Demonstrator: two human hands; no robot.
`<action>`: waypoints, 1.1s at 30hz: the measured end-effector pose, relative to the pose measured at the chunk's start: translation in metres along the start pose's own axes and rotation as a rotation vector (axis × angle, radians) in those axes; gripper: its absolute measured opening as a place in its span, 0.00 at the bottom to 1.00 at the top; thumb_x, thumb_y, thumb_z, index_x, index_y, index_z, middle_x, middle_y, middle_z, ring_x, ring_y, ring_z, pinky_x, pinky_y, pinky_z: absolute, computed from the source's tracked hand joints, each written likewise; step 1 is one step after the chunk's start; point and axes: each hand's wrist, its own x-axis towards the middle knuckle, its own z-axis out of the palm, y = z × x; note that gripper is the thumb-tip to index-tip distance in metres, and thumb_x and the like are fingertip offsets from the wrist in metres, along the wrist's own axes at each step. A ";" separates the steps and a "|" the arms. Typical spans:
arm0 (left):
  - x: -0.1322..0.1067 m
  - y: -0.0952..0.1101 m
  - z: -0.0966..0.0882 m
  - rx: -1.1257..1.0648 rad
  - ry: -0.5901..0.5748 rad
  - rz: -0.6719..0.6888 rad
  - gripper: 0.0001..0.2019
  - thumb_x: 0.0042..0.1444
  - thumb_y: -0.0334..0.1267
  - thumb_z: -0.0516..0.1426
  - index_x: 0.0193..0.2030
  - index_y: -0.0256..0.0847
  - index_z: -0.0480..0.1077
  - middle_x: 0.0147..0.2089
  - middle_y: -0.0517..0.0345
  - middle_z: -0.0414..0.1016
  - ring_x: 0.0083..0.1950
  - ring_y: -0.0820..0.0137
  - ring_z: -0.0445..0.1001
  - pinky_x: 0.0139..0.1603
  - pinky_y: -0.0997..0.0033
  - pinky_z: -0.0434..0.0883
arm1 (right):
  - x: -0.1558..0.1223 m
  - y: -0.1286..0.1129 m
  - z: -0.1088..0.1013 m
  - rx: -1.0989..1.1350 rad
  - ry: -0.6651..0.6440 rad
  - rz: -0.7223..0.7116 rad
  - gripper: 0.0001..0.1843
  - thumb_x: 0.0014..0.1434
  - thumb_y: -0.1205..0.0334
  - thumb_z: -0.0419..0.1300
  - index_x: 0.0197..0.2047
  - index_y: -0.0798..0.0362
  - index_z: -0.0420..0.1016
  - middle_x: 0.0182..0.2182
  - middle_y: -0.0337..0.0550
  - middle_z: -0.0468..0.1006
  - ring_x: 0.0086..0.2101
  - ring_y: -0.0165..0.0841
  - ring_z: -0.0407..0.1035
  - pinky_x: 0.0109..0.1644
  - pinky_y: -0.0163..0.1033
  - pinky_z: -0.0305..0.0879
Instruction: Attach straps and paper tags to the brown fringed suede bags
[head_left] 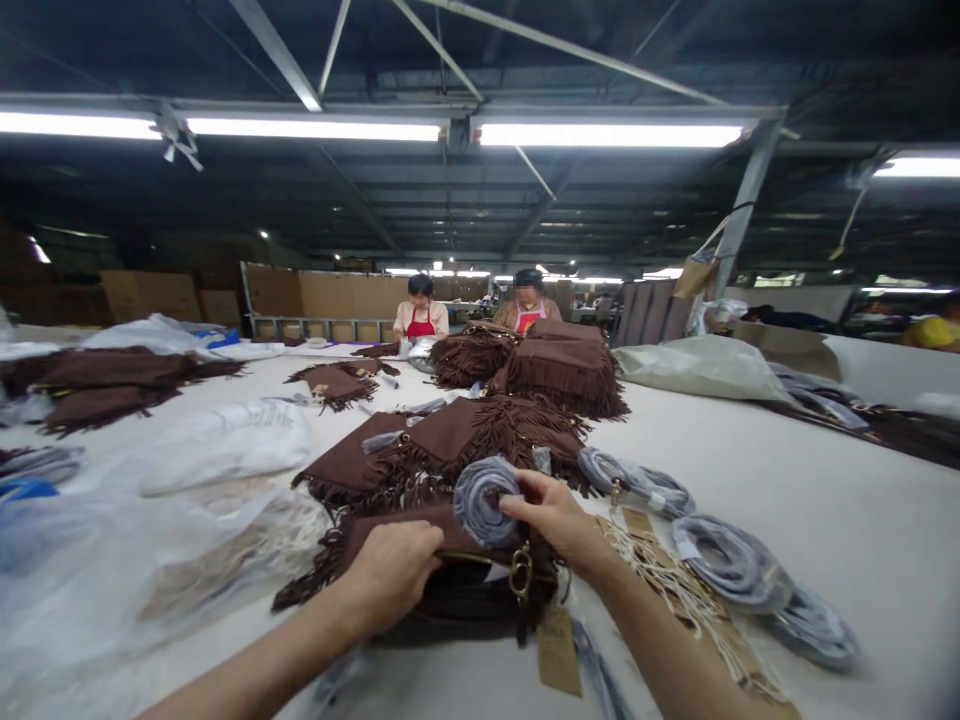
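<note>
A brown fringed bag (450, 528) lies on the table in front of me, its zipped mouth agape toward me. My left hand (394, 575) is closed on the edge of that mouth, its fingertips partly hidden. Above the bag, my right hand (551, 510) pinches a coiled strap (486, 503) wrapped in greyish plastic. A gold clasp (521, 572) hangs at the bag's right end, and a tan paper tag (559, 650) lies below it. More brown fringed bags (450, 435) lie just beyond.
Wrapped coiled straps (731, 560) and tan tags with white strings (675, 580) lie to the right. Clear plastic bags (225, 540) spread on the left. A tall stack of fringed bags (562, 365) stands farther back. Two people in red aprons (420, 322) are across the table.
</note>
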 end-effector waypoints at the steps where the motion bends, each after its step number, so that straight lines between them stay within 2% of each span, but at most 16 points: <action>1: 0.005 -0.003 -0.006 -0.003 0.026 -0.005 0.08 0.63 0.34 0.51 0.39 0.40 0.71 0.42 0.51 0.79 0.45 0.57 0.77 0.45 0.62 0.71 | -0.008 -0.004 -0.007 0.041 0.014 -0.048 0.22 0.51 0.57 0.61 0.49 0.55 0.72 0.42 0.45 0.81 0.43 0.39 0.75 0.48 0.42 0.71; 4: 0.016 -0.010 -0.021 -0.017 0.072 -0.012 0.09 0.64 0.35 0.50 0.38 0.41 0.71 0.40 0.50 0.79 0.45 0.57 0.77 0.44 0.63 0.70 | -0.038 -0.008 -0.025 0.038 0.180 -0.229 0.18 0.55 0.57 0.63 0.48 0.52 0.71 0.40 0.43 0.79 0.40 0.37 0.74 0.43 0.39 0.73; 6: 0.021 -0.011 -0.025 -0.030 0.102 -0.002 0.09 0.64 0.35 0.50 0.37 0.41 0.71 0.40 0.51 0.79 0.45 0.58 0.77 0.43 0.65 0.69 | -0.060 -0.006 -0.029 -0.123 0.329 -0.431 0.13 0.56 0.59 0.64 0.45 0.50 0.72 0.39 0.43 0.77 0.37 0.35 0.73 0.35 0.34 0.72; 8: 0.024 -0.009 -0.028 -0.049 0.127 0.013 0.09 0.64 0.35 0.50 0.36 0.41 0.70 0.39 0.52 0.79 0.44 0.59 0.77 0.42 0.67 0.68 | -0.080 -0.006 -0.023 -0.340 0.420 -0.662 0.10 0.58 0.63 0.63 0.44 0.51 0.72 0.40 0.44 0.75 0.37 0.33 0.71 0.35 0.32 0.71; 11: 0.026 -0.004 -0.032 -0.079 0.155 0.044 0.10 0.65 0.35 0.49 0.35 0.42 0.70 0.38 0.55 0.78 0.43 0.63 0.76 0.41 0.70 0.67 | -0.095 -0.012 -0.003 -0.603 0.385 -0.967 0.09 0.64 0.69 0.55 0.46 0.55 0.72 0.39 0.47 0.75 0.40 0.34 0.70 0.43 0.34 0.71; 14: 0.022 0.002 -0.040 -0.122 0.186 0.089 0.10 0.64 0.35 0.49 0.34 0.42 0.69 0.38 0.58 0.76 0.41 0.66 0.74 0.40 0.73 0.65 | -0.092 -0.015 0.019 -0.812 0.325 -1.129 0.12 0.67 0.70 0.50 0.44 0.57 0.74 0.35 0.47 0.76 0.37 0.36 0.70 0.41 0.37 0.70; 16: 0.017 0.007 -0.045 -0.176 0.203 0.129 0.10 0.64 0.34 0.49 0.34 0.42 0.69 0.37 0.58 0.75 0.40 0.67 0.73 0.40 0.74 0.64 | -0.081 -0.011 0.030 -0.909 0.349 -1.076 0.12 0.67 0.69 0.50 0.42 0.57 0.75 0.34 0.47 0.77 0.34 0.37 0.69 0.37 0.38 0.70; 18: 0.013 0.012 -0.049 -0.236 0.209 0.164 0.10 0.62 0.33 0.50 0.33 0.41 0.70 0.36 0.58 0.75 0.39 0.68 0.72 0.40 0.75 0.64 | -0.067 -0.003 0.040 -1.003 0.318 -0.846 0.12 0.65 0.71 0.51 0.38 0.56 0.76 0.33 0.49 0.77 0.34 0.39 0.70 0.34 0.39 0.70; 20: 0.011 0.017 -0.049 -0.285 0.197 0.195 0.10 0.61 0.33 0.50 0.32 0.41 0.70 0.35 0.58 0.74 0.38 0.68 0.71 0.38 0.75 0.63 | -0.056 0.005 0.051 -1.072 0.175 -0.541 0.14 0.62 0.75 0.50 0.38 0.57 0.77 0.36 0.55 0.78 0.37 0.44 0.72 0.34 0.42 0.72; 22: 0.012 0.020 -0.048 -0.316 0.191 0.216 0.09 0.60 0.33 0.51 0.30 0.41 0.69 0.33 0.58 0.73 0.36 0.68 0.69 0.36 0.75 0.62 | -0.050 0.011 0.062 -1.083 0.015 -0.354 0.20 0.58 0.80 0.48 0.45 0.58 0.77 0.40 0.58 0.79 0.39 0.45 0.74 0.38 0.44 0.74; 23: 0.014 0.019 -0.046 -0.326 0.189 0.223 0.09 0.60 0.33 0.51 0.29 0.40 0.69 0.32 0.59 0.72 0.35 0.69 0.69 0.36 0.75 0.61 | -0.050 0.014 0.067 -1.055 -0.050 -0.334 0.23 0.56 0.80 0.48 0.50 0.58 0.75 0.44 0.58 0.79 0.41 0.44 0.74 0.42 0.43 0.74; 25: 0.017 0.013 -0.042 -0.350 0.185 0.217 0.10 0.59 0.32 0.51 0.27 0.40 0.67 0.29 0.60 0.70 0.33 0.70 0.67 0.34 0.75 0.60 | -0.054 0.016 0.072 -0.931 -0.178 -0.383 0.30 0.54 0.80 0.50 0.60 0.58 0.68 0.53 0.56 0.75 0.50 0.42 0.72 0.52 0.42 0.71; 27: 0.018 0.002 -0.037 -0.400 0.180 0.206 0.10 0.60 0.33 0.51 0.27 0.40 0.66 0.28 0.61 0.68 0.32 0.71 0.65 0.33 0.75 0.60 | -0.060 0.016 0.069 -0.758 -0.300 -0.405 0.34 0.54 0.78 0.51 0.64 0.56 0.63 0.61 0.54 0.68 0.59 0.41 0.63 0.62 0.44 0.63; 29: 0.016 -0.009 -0.032 -0.463 0.162 0.195 0.11 0.60 0.34 0.50 0.27 0.39 0.66 0.28 0.62 0.66 0.31 0.71 0.64 0.33 0.76 0.60 | -0.066 0.012 0.061 -0.595 -0.365 -0.404 0.31 0.55 0.77 0.49 0.61 0.53 0.67 0.63 0.52 0.66 0.62 0.41 0.59 0.65 0.47 0.57; 31: 0.011 -0.016 -0.028 -0.522 0.125 0.186 0.12 0.61 0.36 0.49 0.27 0.39 0.67 0.28 0.62 0.66 0.31 0.72 0.63 0.32 0.76 0.60 | -0.069 0.007 0.054 -0.483 -0.348 -0.401 0.28 0.56 0.77 0.47 0.56 0.50 0.73 0.60 0.48 0.69 0.60 0.38 0.61 0.65 0.45 0.57; 33: 0.007 -0.019 -0.023 -0.582 0.084 0.164 0.12 0.60 0.36 0.49 0.28 0.39 0.68 0.28 0.63 0.66 0.31 0.72 0.63 0.32 0.76 0.60 | -0.068 0.003 0.053 -0.408 -0.363 -0.407 0.27 0.57 0.76 0.47 0.55 0.49 0.73 0.59 0.47 0.70 0.60 0.36 0.61 0.65 0.44 0.58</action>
